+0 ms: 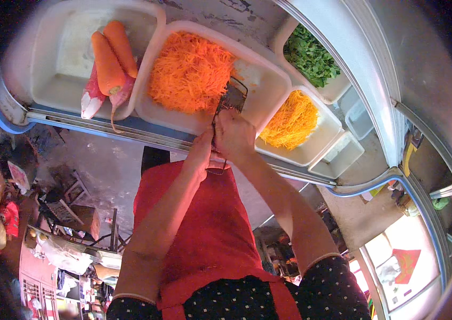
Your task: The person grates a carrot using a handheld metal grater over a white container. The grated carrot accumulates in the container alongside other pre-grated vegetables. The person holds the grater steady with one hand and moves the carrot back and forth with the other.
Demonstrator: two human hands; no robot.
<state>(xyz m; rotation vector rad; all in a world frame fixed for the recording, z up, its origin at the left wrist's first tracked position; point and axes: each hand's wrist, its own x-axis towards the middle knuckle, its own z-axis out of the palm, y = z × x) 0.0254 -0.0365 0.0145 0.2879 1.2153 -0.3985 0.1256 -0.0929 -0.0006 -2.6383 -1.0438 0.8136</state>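
A flat hand grater (236,94) with a dark metal frame slants down into a white plastic tub (268,82). My left hand (202,154) grips the grater near the tub's front edge. Curled over its face is my right hand (235,132); anything under those fingers is hidden. Shredded carrot (190,72) is heaped in the same tub, left of the grater. In the tub to the left (60,52), two whole carrots (108,66) rest on pinkish-red radishes (94,94), one with a pale cut end and one with a thin root.
Right of my hands, a smaller tub (326,136) holds yellow-orange shreds (292,122). Chopped green leaves (310,56) fill part of another tub behind it. A small container (338,156) stands beside these. The counter's metal rail (110,126) runs in front, and a curved frame (354,60) arches at right.
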